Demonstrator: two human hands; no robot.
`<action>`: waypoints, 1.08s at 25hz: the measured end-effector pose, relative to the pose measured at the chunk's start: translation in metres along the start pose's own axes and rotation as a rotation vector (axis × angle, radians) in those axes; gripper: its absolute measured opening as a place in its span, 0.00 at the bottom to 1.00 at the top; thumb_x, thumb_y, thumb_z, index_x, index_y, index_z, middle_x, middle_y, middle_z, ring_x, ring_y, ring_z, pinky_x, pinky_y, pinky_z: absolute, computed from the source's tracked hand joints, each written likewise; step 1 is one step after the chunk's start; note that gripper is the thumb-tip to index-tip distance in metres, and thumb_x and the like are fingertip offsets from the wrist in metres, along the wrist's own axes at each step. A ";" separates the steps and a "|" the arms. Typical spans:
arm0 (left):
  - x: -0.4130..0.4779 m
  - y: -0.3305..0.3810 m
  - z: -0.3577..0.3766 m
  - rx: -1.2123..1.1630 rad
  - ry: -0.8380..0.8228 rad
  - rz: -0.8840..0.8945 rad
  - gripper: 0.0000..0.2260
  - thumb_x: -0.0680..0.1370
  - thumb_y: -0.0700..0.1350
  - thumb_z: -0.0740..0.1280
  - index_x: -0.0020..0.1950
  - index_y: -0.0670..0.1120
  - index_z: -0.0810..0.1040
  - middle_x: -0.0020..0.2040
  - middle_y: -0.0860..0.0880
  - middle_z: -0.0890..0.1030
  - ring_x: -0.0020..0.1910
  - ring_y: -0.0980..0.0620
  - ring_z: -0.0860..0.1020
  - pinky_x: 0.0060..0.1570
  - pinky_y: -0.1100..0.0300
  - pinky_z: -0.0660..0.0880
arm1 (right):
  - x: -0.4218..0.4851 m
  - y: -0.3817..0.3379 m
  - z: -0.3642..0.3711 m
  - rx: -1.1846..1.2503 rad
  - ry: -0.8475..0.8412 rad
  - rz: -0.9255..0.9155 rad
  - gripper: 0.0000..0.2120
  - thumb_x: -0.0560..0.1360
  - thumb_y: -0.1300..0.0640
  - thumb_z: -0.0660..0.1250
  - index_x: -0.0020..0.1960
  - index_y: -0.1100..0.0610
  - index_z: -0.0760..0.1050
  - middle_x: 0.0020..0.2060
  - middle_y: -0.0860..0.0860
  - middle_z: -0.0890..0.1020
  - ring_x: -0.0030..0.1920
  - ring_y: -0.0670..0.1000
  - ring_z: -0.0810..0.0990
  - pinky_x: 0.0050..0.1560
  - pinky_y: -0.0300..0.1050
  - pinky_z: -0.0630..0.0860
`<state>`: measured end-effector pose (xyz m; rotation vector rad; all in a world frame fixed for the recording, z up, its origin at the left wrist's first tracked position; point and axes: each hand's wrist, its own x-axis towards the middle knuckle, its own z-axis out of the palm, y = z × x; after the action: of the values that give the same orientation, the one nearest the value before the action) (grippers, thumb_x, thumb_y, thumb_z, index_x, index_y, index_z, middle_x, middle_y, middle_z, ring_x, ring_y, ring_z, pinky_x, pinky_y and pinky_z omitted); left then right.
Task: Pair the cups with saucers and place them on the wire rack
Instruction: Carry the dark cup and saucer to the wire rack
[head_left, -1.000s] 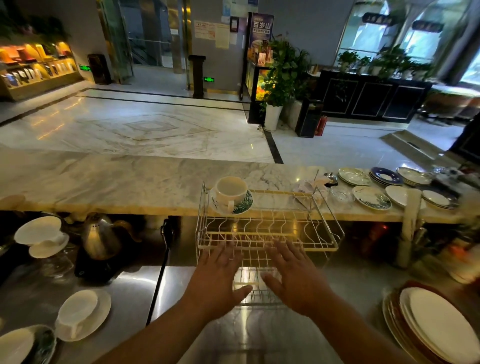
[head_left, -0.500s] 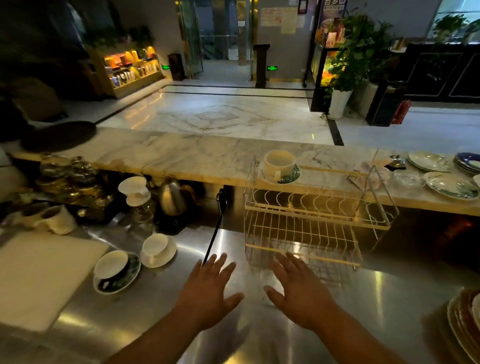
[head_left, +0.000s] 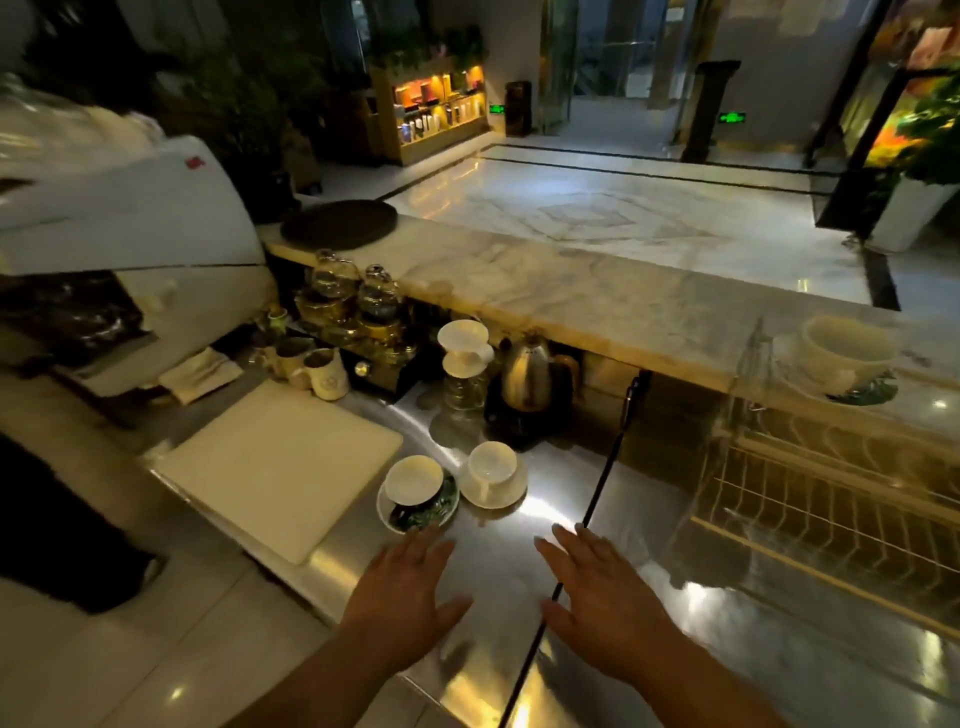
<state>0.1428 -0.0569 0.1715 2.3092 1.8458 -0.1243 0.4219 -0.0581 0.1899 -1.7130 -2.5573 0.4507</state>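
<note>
Two cup-and-saucer pairs stand on the steel counter: a white cup (head_left: 414, 480) on a green-patterned saucer (head_left: 431, 512), and to its right a white cup (head_left: 491, 465) on a plain white saucer (head_left: 506, 493). My left hand (head_left: 402, 597) hovers open just below the patterned saucer, fingers spread. My right hand (head_left: 602, 597) is open too, over the counter further right. The wire rack (head_left: 821, 499) stands at the right, and on its top corner sits a white cup (head_left: 841, 353) on a patterned saucer (head_left: 862, 392).
A white cutting board (head_left: 280, 462) lies left of the cups. Behind them stand a glass pour-over set (head_left: 464, 364), a steel kettle (head_left: 527, 371), glass teapots (head_left: 358, 291) and small mugs (head_left: 324, 371). A black rod (head_left: 605, 467) slants across the counter. A marble ledge (head_left: 597, 291) runs behind.
My view has swung left, so the rack now sits at the right and the two cup pairs are in front. Both open hands moved left from the rack toward them.
</note>
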 end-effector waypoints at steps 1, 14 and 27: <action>0.003 -0.024 0.003 0.003 -0.005 -0.010 0.40 0.73 0.74 0.47 0.81 0.56 0.58 0.83 0.49 0.58 0.80 0.46 0.58 0.77 0.48 0.56 | 0.018 -0.014 0.006 -0.005 -0.023 -0.008 0.33 0.79 0.36 0.53 0.81 0.44 0.50 0.82 0.50 0.51 0.81 0.54 0.46 0.78 0.53 0.42; 0.099 -0.194 0.053 -0.060 -0.155 -0.040 0.34 0.77 0.66 0.51 0.81 0.54 0.57 0.84 0.47 0.56 0.81 0.46 0.57 0.78 0.46 0.53 | 0.160 -0.110 0.096 0.062 -0.118 0.127 0.32 0.78 0.39 0.54 0.80 0.48 0.56 0.80 0.53 0.61 0.78 0.57 0.58 0.77 0.50 0.50; 0.175 -0.199 0.066 -0.357 -0.114 -0.097 0.27 0.82 0.56 0.61 0.80 0.50 0.62 0.72 0.44 0.74 0.66 0.42 0.76 0.63 0.48 0.74 | 0.227 -0.115 0.120 0.392 0.169 0.464 0.21 0.79 0.51 0.64 0.71 0.50 0.70 0.64 0.51 0.76 0.61 0.51 0.74 0.61 0.46 0.73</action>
<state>-0.0083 0.1396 0.0576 1.9336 1.7582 0.0562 0.2074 0.0812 0.0742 -2.0618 -1.7939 0.7269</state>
